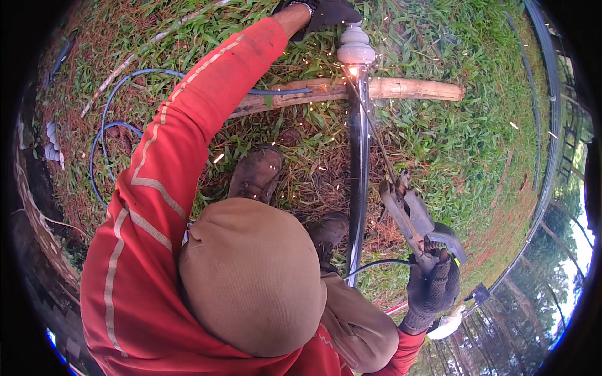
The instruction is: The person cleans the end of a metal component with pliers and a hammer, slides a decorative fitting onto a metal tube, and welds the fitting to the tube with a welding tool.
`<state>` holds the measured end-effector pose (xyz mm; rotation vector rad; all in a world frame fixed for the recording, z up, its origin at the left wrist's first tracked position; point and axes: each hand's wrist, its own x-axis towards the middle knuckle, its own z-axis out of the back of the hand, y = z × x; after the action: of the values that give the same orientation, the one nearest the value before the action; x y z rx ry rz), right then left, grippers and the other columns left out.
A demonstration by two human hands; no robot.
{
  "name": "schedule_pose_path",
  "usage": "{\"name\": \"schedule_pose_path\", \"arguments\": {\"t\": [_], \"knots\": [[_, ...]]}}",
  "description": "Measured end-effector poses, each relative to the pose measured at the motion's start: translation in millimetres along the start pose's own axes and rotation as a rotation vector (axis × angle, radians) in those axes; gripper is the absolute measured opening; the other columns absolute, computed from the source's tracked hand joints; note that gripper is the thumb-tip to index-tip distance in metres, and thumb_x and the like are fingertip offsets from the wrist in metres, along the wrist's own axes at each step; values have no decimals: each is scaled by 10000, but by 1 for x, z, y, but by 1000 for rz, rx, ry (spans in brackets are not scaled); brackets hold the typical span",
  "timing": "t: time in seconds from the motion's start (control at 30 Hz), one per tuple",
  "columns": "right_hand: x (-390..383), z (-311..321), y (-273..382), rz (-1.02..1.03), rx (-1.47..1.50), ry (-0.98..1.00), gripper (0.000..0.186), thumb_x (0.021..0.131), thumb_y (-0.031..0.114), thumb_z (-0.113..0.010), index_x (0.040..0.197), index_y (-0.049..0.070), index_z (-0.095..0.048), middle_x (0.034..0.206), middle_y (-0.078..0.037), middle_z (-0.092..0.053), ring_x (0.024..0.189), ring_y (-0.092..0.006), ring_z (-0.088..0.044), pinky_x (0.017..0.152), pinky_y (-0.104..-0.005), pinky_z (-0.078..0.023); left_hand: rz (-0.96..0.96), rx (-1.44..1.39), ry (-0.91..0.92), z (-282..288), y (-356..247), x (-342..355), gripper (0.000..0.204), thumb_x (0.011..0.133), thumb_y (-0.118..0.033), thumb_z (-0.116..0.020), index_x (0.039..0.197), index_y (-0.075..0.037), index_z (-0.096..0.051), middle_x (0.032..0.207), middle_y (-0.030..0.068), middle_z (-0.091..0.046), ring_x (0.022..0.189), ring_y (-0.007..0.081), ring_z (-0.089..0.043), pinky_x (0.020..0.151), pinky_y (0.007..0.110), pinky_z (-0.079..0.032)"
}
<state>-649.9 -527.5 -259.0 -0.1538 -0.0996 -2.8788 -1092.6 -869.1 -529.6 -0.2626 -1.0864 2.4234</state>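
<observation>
My left hand (323, 15), in a black glove at the upper edge, is closed at the tip of a grey turned finial (355, 47); its fingers are partly hidden. The finial sits against the end of a shiny metal tube (359, 150). My right hand (434, 285), in a dark knitted glove, grips a welding electrode holder (411, 216). From its jaws a thin welding rod (378, 135) slants up to the joint between finial and tube. A bright arc glows there, and sparks fly around it.
A wooden pole (414, 88) lies crosswise under the tube on grass. A blue hose (100, 135) loops at the left. My tan-trousered knee (251, 276) and boots (256, 172) are close below the work. A dark cable (376, 263) runs by my right hand.
</observation>
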Motion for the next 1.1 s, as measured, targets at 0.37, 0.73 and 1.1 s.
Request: {"name": "schedule_pose_path", "arguments": {"t": [0.37, 0.73, 1.1], "knots": [[4, 0, 1, 25, -88, -23, 783, 776, 185, -977, 1477, 69, -649, 1123, -201, -760, 935, -402, -754, 780, -484, -599, -60, 102, 18, 1, -4, -1, 303, 957, -371, -663, 986, -104, -802, 916, 98, -793, 834, 240, -739, 795, 391, -565], [8, -2, 2, 3, -34, 5, 756, 788, 149, -964, 1469, 61, -650, 1197, -216, -771, 979, -400, -765, 821, -474, -613, -258, 302, -38, -4, -1, -3, 298, 959, -370, -655, 1003, -116, -803, 941, 103, -795, 850, 266, -744, 794, 399, -562], [6, -5, -4, 44, -46, -3, 781, 794, 117, -946, 1496, 67, -608, 1276, -204, -777, 993, -412, -763, 852, -493, -616, -247, 341, -13, -3, 1, -1, 273, 967, -359, -643, 1014, -144, -803, 968, 90, -796, 875, 278, -750, 803, 412, -570]]}}
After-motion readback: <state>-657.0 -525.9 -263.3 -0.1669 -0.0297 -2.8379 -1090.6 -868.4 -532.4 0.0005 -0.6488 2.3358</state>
